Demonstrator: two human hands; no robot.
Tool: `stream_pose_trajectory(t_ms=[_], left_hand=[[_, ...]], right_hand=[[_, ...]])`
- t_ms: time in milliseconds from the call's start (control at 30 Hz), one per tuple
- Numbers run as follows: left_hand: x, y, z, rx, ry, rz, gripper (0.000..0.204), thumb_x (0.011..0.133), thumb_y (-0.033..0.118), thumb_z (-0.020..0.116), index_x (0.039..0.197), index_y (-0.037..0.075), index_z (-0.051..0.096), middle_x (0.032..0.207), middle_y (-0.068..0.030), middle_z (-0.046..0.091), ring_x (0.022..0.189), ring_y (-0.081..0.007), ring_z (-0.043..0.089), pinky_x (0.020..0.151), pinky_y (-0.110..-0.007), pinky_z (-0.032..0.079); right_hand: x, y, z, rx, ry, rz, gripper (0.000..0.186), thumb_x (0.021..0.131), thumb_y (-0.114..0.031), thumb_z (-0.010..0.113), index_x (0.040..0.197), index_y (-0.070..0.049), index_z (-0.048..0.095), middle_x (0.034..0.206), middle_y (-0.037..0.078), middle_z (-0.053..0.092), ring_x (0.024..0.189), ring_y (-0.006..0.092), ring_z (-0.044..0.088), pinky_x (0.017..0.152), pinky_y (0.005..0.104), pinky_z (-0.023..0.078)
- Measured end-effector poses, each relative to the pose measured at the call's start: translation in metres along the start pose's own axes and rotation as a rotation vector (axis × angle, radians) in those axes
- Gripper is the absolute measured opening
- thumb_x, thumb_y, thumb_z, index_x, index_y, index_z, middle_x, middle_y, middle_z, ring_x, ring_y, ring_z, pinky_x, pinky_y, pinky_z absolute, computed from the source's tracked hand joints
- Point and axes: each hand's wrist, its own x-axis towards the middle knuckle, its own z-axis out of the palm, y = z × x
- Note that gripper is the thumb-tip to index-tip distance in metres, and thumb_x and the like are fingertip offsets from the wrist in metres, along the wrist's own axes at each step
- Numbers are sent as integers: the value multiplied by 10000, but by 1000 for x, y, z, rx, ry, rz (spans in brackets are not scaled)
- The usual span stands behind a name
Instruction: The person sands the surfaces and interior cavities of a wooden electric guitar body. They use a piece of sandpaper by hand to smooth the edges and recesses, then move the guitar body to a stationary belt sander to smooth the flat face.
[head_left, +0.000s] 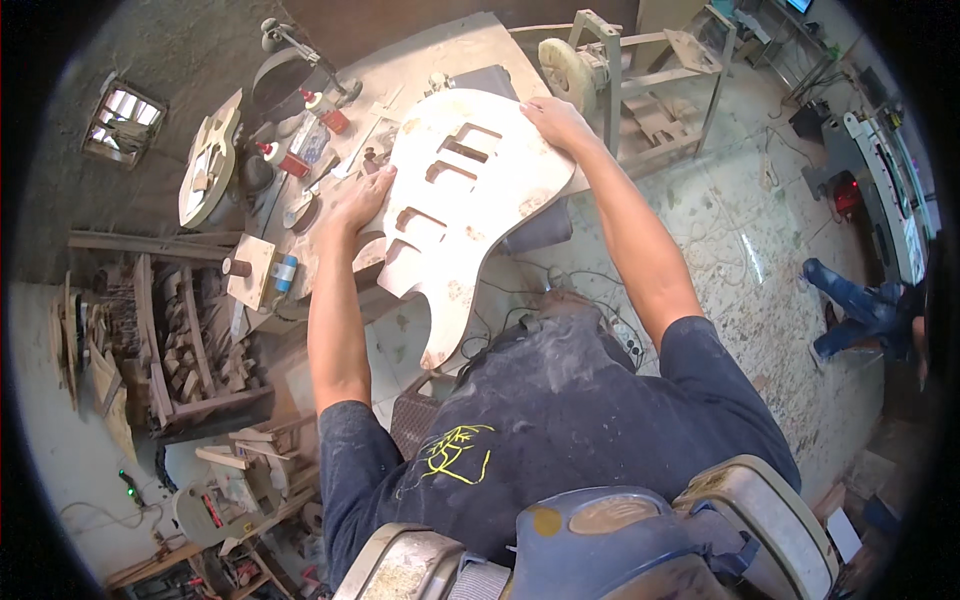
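Observation:
A pale wooden guitar body [485, 185] with several cut-out slots is raised off the workbench [485, 50], one horn pointing down toward my chest. My left hand [362, 200] grips its left edge. Around the far right edge my right hand [556, 122] is closed, fingers partly hidden beneath the wood. Left of the body, red-and-white glue bottles [328, 112] stand on the dusty bench among small tools.
A desk lamp [310, 62] rises at the back left. Another guitar body [212, 160] leans at left, above a crate of wood offcuts [205, 340]. Cables cross the floor ahead. A person in jeans [850, 305] is at right.

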Motion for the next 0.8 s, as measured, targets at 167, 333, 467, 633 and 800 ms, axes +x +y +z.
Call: stream_pose_trajectory(t_ms=[167,333,467,633,800], left_hand=[[-1,36,0,127,-24,10,654,1043,570,344,1368,66,606,1417,-212,574,1325,-373,521,1114,-414,370],[-7,71,8,145,18,39,637,1051,532,351,1328,24,616,1362,-214,612,1270,-366,565,1064,-407,412],[31,34,31,241,113,121,576,1043,494,372,1329,61,621,1285,-201,651,1234,-373,575,1045,-432,429],[61,45,66,387,457,330,502,1045,413,385,1351,76,595,1319,-187,625,1219,-350,585,1046,-465,432],[102,81,81,323,394,457,543,1034,404,401,1425,48,527,1474,-183,516,1371,-354,458,1134,-454,350]], right_hand=[[-11,21,-10,63,-5,40,423,1011,-381,483,1153,-33,676,1166,225,684,1099,406,637,952,442,482],[-17,53,-29,147,-57,60,438,1023,-363,449,1178,-18,668,1187,235,674,1123,412,624,979,436,471],[-39,65,-50,259,16,87,440,1039,-336,478,1262,13,627,1147,183,713,1043,262,672,946,360,482],[-58,111,-81,519,-27,239,454,1064,-326,504,1296,46,624,1174,85,706,1021,133,650,894,291,502],[-68,146,-125,766,-60,398,483,1042,-355,563,1264,66,649,1154,94,713,987,138,664,869,280,515]])
